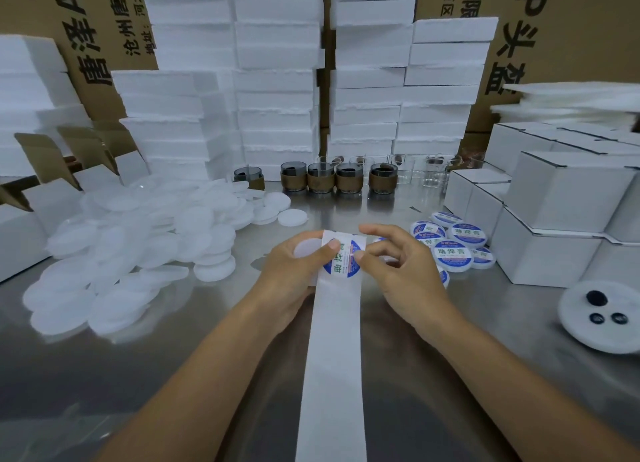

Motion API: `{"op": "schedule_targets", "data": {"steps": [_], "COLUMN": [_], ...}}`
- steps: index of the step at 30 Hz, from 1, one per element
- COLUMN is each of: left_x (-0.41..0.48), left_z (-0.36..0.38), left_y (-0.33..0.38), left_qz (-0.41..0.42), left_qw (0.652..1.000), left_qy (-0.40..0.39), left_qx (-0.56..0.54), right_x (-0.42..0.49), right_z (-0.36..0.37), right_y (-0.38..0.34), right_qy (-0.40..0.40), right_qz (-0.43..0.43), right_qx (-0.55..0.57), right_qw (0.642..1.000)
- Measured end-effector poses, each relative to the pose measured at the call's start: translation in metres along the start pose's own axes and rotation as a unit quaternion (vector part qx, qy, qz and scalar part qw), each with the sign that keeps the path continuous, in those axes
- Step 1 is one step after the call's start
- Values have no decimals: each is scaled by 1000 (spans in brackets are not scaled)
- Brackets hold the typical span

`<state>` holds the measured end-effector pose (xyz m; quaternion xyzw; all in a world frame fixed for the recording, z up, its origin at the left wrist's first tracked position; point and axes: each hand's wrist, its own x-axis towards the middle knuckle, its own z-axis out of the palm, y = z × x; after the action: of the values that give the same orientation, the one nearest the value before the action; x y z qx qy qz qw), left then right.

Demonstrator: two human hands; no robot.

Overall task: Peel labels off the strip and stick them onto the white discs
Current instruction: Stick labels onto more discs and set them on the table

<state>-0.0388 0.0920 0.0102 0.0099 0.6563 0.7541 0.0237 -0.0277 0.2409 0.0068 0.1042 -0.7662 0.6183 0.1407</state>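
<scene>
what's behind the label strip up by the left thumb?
A white disc, held in the left hand behind the label strip. Only its left part shows; the rest is covered by the strip and thumb.

Glossy metal table (104,375), matt paper strip (334,340)

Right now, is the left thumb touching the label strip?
Touching. The head view shows the left hand with its thumb pressed flat on the label strip near the strip's top edge, no gap visible.
</scene>
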Motion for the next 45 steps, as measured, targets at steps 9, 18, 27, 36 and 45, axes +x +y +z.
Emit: {"op": "schedule_targets", "data": {"steps": [9,18,27,36,45], "left_x": [-1,-4,-3,0,7], "left_z": [7,7,3,7,7], "left_y": [1,1,1,-1,-3], "left_qz": [40,16,20,33,24], "left_qw": [999,998,999,998,997], "left_qy": [-8,-51,-34,34,76], "left_qx": [21,22,8,46,23], "right_x": [-2,-1,-2,-3,-7], "right_z": [2,-3,-2,-4,-5], "right_y": [5,5,5,3,-9], "right_qy": [119,96,134,85,64], "right_qz": [-207,-237,-260,-254,-129], "right_qx": [-299,-294,-294,-305,-95], "right_qw": [924,921,910,914,985]}}
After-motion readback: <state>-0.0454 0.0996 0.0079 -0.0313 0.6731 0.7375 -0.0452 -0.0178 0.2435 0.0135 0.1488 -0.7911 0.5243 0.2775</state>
